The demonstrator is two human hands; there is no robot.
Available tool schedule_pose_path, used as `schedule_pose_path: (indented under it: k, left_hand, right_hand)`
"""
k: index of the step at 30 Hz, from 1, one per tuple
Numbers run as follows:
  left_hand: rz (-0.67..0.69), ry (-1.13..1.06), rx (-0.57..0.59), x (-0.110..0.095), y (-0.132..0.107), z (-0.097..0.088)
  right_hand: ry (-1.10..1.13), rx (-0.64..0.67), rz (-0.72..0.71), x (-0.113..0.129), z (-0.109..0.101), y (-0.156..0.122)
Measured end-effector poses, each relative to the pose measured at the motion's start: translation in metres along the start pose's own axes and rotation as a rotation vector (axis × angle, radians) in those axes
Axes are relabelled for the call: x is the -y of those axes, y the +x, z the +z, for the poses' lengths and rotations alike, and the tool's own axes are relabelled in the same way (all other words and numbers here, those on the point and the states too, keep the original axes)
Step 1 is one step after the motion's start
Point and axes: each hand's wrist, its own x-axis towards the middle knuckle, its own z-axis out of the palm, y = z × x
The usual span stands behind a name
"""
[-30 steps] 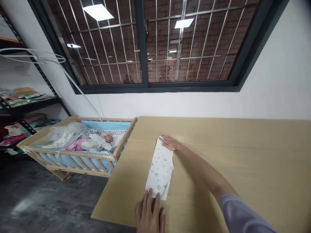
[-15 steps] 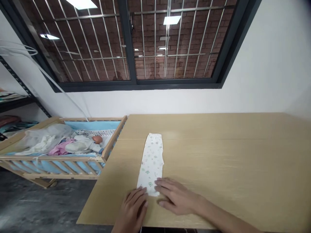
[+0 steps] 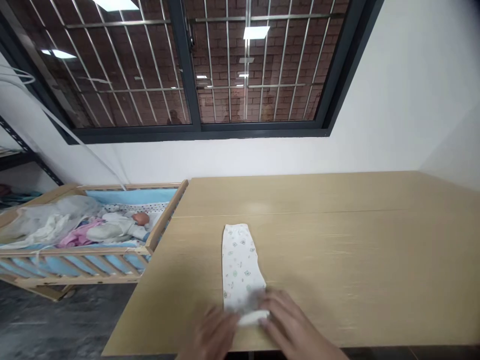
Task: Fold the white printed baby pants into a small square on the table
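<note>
I'm seeing the printed white cloth (image 3: 240, 265) lying on the desk (image 3: 345, 270), the left hand (image 3: 213, 332) and right hand (image 3: 290, 322) bracketing its near end, too blurred for me to tell their grip; I'm judging it light, limp, best pinched at its near corners.

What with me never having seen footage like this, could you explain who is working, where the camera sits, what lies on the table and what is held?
There is no machine here: a person works with bare hands. The camera is worn on their head, looking forward and down. On the tan table lies a long white cloth with a small print. The left hand and right hand are at its near end; blur hides whether the fingers grip it or only touch it. Left of the table stands a wooden crib.
</note>
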Motion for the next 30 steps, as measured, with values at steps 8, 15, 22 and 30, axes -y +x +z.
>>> schedule_pose_path:
  k: [8,15,22,30]
  left_hand:
    - [-0.370,-0.001,0.194,0.119,0.146,0.000]
    - [-0.623,0.089,0.153,0.146,0.188,0.039]
    - [-0.562,0.294,-0.072,0.041,0.088,0.062]
    - [-0.571,0.333,-0.061,-0.004,0.044,0.095]
  right_hand:
    - [-0.057,-0.192,0.079,-0.067,-0.039,0.149]
    - [-0.250,-0.117,0.286,-0.125,-0.020,0.206]
    - [-0.350,0.107,-0.123,-0.078,-0.023,0.162]
    - [-0.127,0.548,-0.463,-0.067,0.006,0.150]
